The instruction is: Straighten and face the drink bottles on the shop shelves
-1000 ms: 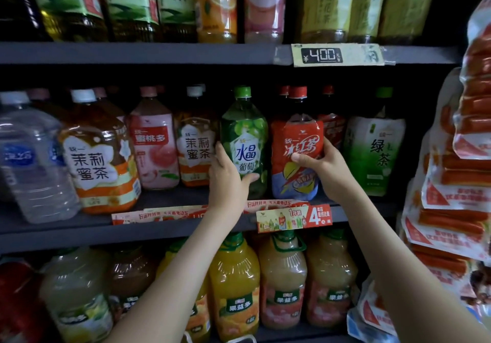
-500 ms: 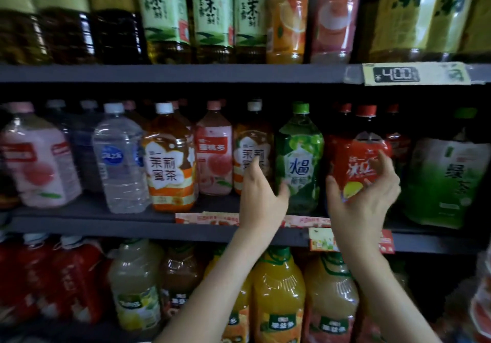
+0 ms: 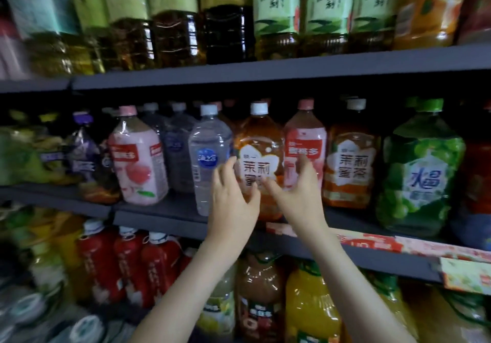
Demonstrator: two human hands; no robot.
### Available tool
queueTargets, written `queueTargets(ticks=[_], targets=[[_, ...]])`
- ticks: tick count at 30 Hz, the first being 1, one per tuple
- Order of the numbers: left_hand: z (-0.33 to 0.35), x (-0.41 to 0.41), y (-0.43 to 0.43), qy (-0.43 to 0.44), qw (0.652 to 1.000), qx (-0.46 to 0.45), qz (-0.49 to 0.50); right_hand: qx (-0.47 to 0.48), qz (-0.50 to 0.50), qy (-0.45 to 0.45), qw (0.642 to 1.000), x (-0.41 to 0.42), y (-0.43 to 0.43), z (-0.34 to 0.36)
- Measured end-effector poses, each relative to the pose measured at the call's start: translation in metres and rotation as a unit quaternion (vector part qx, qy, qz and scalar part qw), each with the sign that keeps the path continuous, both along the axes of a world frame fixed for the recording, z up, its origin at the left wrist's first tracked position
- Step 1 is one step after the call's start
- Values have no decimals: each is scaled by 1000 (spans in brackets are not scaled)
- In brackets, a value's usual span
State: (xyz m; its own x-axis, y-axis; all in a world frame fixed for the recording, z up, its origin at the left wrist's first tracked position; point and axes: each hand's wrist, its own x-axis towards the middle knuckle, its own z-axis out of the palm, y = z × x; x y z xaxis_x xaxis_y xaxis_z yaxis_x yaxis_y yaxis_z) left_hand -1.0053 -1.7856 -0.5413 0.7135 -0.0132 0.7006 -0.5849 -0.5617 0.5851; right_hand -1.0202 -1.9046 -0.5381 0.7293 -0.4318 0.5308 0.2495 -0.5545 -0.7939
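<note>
An amber jasmine honey tea bottle point(image 3: 259, 140) with a white cap stands at the front of the middle shelf point(image 3: 159, 220), its label facing out. My left hand point(image 3: 233, 196) is raised at its left side and my right hand point(image 3: 295, 191) at its right side. Both have their fingers spread and fairly straight, close against the bottle's lower half and hiding it. Motion blur hides whether they touch it. A clear water bottle point(image 3: 210, 151) stands just to the left, and a pink peach drink bottle point(image 3: 305, 140) just to the right.
Further right on the same shelf stand a second jasmine tea bottle point(image 3: 352, 162) and a green grape drink bottle point(image 3: 422, 172). Another pink bottle point(image 3: 138, 162) stands to the left. Tea bottles fill the upper shelf; red and orange bottles fill the lower one. Price tags hang on the shelf edge.
Both hands left the green grape bottle and the red tea bottle and moved left along the shelf to the jasmine tea bottle. The view swung left with them.
</note>
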Motion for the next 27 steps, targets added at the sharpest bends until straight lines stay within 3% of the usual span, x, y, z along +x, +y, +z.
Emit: queueTargets(ticks=[3, 6, 9, 13, 16, 21, 27], targets=[[5, 14, 21, -12, 1000, 10, -10, 38, 9, 10, 999, 21, 7, 15], [4, 19, 22, 37, 996, 24, -75, 72, 3, 12, 997, 35, 13, 20], [5, 18, 11, 60, 995, 12, -80, 95, 3, 24, 995, 37, 14, 24], [8, 22, 4, 68, 995, -4, -70, 70, -15, 10, 997, 23, 13, 29], [8, 24, 0, 81, 990, -16, -116, 44, -33, -14, 998, 2, 7, 27], [20, 3, -29, 83, 973, -33, -212, 87, -46, -21, 995, -27, -28, 26], [24, -13, -84, 93, 974, 9, -207, 113, -77, -47, 990, -51, -79, 22]])
